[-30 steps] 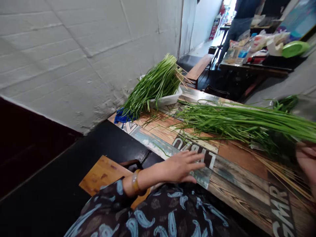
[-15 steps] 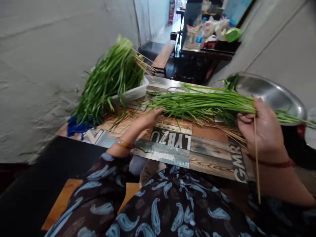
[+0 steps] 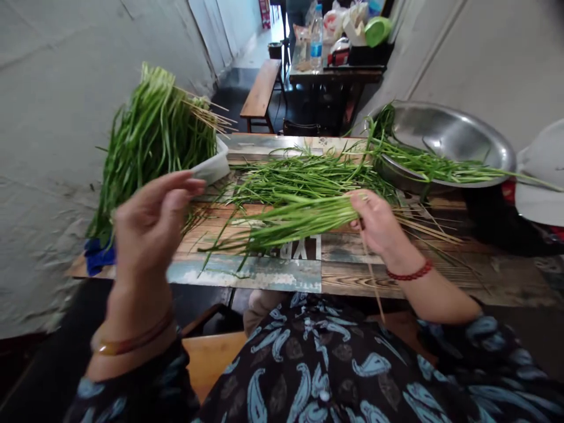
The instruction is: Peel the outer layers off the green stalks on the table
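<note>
My right hand [image 3: 374, 220] is closed on the pale stem end of a bunch of long green stalks [image 3: 295, 223], whose tips point left over the table [image 3: 247, 271]. A thin wooden skewer [image 3: 372, 276] hangs down from the same hand. Raised at the left, my left hand [image 3: 152, 217] is apart from the bunch, fingers bent and thumb near them; nothing shows in it. Behind the held bunch, loose stalks [image 3: 304, 176] lie spread on the table. Several bare skewers [image 3: 429, 228] rest right of my right hand.
At the left, a white tray [image 3: 215, 164] bears a tall heap of skewered greens [image 3: 154, 129] beside a blue cloth [image 3: 99, 257]. A steel basin [image 3: 467, 135] with stalks stands at the right. Farther back are a bench [image 3: 261, 88] and another table with a bottle [image 3: 316, 41].
My right hand has brought the bunch left and nearer my body, off the loose stalks. My left hand has left the stalks and risen at the left. The view has shifted too.
</note>
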Available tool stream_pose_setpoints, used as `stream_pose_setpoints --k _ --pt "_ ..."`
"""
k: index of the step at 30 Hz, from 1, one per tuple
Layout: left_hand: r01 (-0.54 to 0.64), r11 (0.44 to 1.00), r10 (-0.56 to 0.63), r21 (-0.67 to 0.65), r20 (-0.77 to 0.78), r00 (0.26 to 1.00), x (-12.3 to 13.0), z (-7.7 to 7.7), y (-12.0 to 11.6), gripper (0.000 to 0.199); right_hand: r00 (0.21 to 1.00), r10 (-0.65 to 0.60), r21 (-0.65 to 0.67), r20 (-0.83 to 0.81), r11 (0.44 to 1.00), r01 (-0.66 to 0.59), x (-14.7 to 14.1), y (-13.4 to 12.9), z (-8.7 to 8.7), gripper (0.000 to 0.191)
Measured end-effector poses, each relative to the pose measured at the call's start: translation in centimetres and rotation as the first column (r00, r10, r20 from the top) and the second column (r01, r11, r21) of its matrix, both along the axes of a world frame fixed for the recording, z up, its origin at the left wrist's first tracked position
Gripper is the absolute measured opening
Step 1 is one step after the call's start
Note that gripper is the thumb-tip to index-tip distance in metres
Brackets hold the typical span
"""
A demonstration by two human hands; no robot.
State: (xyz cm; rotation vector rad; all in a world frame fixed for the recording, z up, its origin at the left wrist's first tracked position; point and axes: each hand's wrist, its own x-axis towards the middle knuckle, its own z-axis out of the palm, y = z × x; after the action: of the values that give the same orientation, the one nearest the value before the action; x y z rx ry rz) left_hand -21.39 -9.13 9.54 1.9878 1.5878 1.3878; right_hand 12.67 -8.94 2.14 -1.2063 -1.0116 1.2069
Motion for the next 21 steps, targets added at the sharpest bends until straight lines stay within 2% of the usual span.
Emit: stream_pose_setpoints --k 2,5,8,11,14,17,19,21 --pt "0.256 0.967 -0.256 -0.008 -0.107 0.961 3.6 -1.0 1.3 0.033 0.999 0.007 -0.051 0.042 0.999 -0.005 -0.6 -0.1 -3.0 0.047" --pt "0.489 0.857 -0.515 -0.162 -0.226 0.827 9.1 -4.3 3.5 0.038 0.995 -0.024 -0.086 0.099 0.996 0.033 -0.7 -0.4 -5.7 0.047" --pt "0.603 0.737 -0.669 -0.303 -0.207 0.714 13.7 -7.7 5.2 0.053 0.997 -0.016 -0.046 0.075 0.999 0.020 -0.1 -0.7 -6.0 0.044" --pt "0.651 0.632 -0.738 -0.420 -0.071 0.671 16.4 -9.7 6.3 0.068 0.999 0.000 -0.013 0.039 1.000 0.001 0.5 -1.6 -5.5 0.046" --pt "0.715 0.483 -0.785 -0.505 0.112 0.609 17.3 -10.0 6.9 0.069 0.999 0.037 0.031 0.023 0.999 -0.038 1.0 -2.8 -5.3 0.054" --pt "0.757 0.336 -0.798 -0.561 0.256 0.545 17.3 -9.5 7.0 0.041 0.996 0.088 0.048 -0.032 0.995 -0.086 1.2 -4.1 -5.6 0.060" --pt "0.758 0.297 -0.771 -0.581 0.321 0.549 17.1 -9.1 6.9 0.032 0.993 0.107 -0.019 -0.042 0.994 -0.108 1.2 -4.6 -5.7 0.050" --pt "0.750 0.322 -0.732 -0.578 0.350 0.584 16.9 -8.7 6.7 0.031 0.992 0.127 -0.105 0.001 0.987 -0.126 1.2 -4.9 -5.8 0.036"
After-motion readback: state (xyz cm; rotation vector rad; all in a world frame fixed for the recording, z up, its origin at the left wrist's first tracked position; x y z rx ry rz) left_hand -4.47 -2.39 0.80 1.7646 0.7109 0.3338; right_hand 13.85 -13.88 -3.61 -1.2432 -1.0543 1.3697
